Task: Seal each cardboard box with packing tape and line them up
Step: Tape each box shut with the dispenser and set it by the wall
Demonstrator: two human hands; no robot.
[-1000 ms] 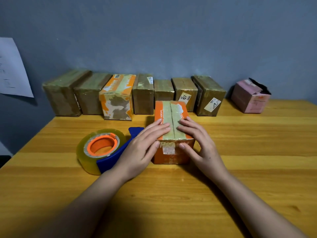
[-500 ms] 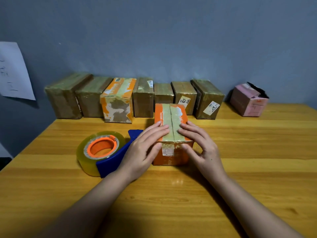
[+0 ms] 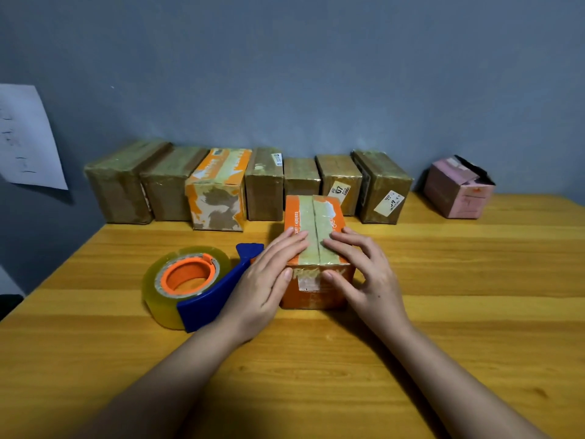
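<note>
My left hand (image 3: 266, 280) and right hand (image 3: 367, 274) flat, fingers straight, pressing flaps of orange box (image 3: 316, 248) mid-table. Tape roll (image 3: 190, 283) just left. Risk: lifting one hand for tape lets flaps gape, crooked seal.

Grey-blue wall (image 3: 316, 74), white paper sheet (image 3: 27, 137), wooden table (image 3: 474, 312)
</note>
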